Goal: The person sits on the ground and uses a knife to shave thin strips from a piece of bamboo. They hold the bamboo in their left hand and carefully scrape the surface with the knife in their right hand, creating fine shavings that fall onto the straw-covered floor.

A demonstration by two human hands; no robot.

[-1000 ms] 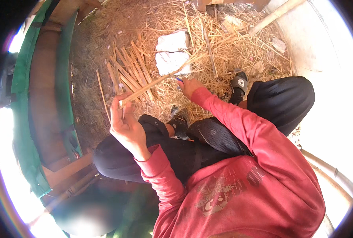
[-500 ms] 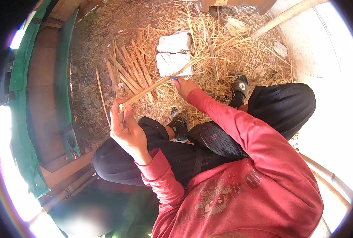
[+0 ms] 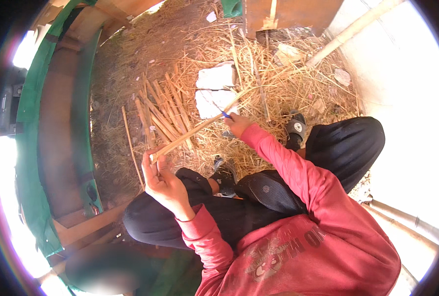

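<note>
My left hand (image 3: 166, 186) pinches the near end of a long, pale bamboo strip (image 3: 192, 133) between thumb and fingertips. The strip slants up to the right, and its far end runs out among loose straw. Closed around a blue-handled knife (image 3: 226, 114), my right hand (image 3: 238, 125) is at the strip's far half. The knife's thin dark blade seems to cross the strip, though its edge is too small to make out. Beneath the strip's far half are two white blocks (image 3: 215, 78), side by side on the ground.
Split bamboo pieces (image 3: 163, 111) are heaped left of the blocks, with one thin stick (image 3: 132, 145) apart from them. Straw (image 3: 288, 81) covers the ground. A pole (image 3: 355, 32) leans against the pale wall (image 3: 397, 64) at right. Green-edged boarding (image 3: 84, 98) stands at left.
The view has tilted, so the scene sits lower in the picture. My right hand and the knife have slid slightly farther along the strip, away from my left hand, which keeps its pinch.
</note>
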